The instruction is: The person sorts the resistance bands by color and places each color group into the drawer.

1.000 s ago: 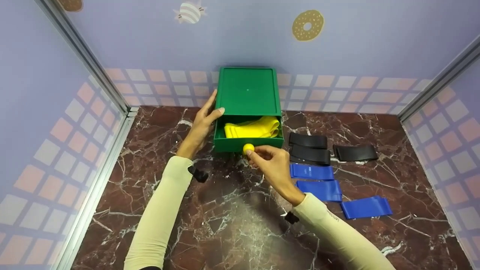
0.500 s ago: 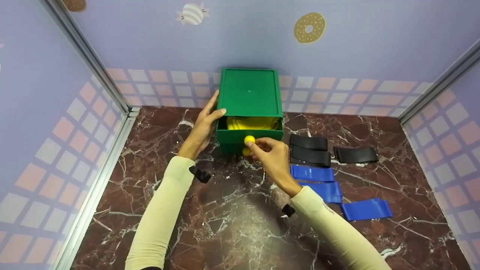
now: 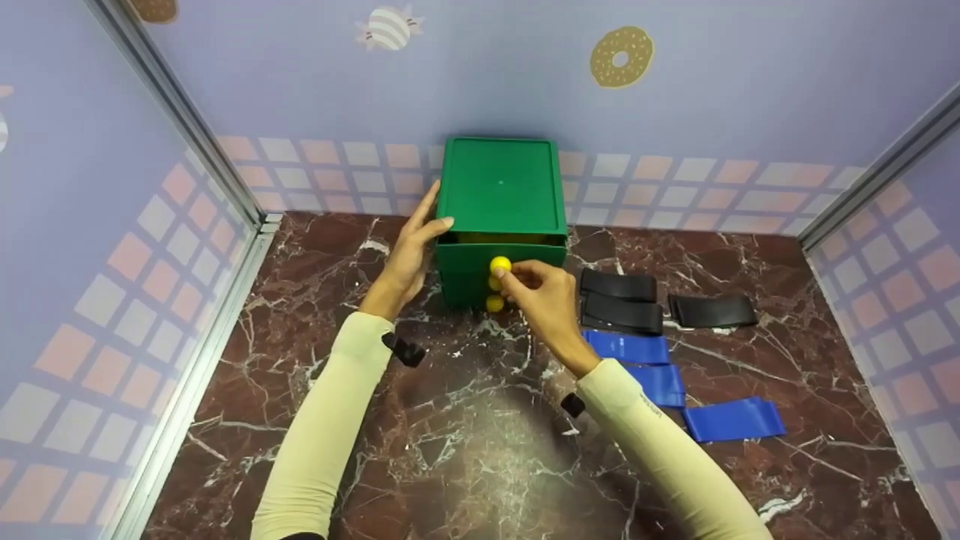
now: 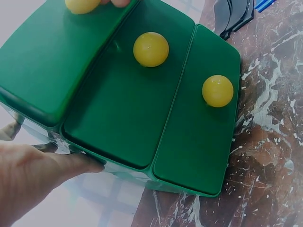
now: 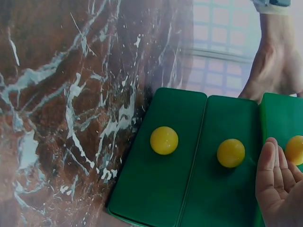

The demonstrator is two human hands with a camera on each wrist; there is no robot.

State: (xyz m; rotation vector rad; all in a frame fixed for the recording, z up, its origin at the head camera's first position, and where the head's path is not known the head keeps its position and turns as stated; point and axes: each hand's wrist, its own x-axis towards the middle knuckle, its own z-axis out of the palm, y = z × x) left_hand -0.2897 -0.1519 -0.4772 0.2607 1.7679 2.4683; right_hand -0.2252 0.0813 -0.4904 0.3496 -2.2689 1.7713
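A green plastic three-drawer cabinet (image 3: 501,187) is set on a red-brown, white-veined, marble-patterned surface (image 3: 450,457), against a pale purple wall (image 3: 495,90). Its top drawer (image 3: 465,257) is seen to project slightly beyond the two lower fronts; what is enclosed behind the narrow gap is too shadowed to be told with certainty. The round yellow knob (image 3: 500,264) of that drawer is pinched between the thumb and fingers of the right hand (image 3: 546,296); similar yellow knobs (image 4: 151,49) are borne by the middle and bottom drawers. The left hand (image 3: 409,255) is laid along the cabinet's left side — visible fingers extended, thumb rested near the upper front corner — and the hands are held apart. To the cabinet's right, two flat black bands (image 3: 619,285) are placed near it, with a third black band (image 3: 714,310) farther out. Three flat blue bands (image 3: 739,420) are laid to the cabinet's front right.
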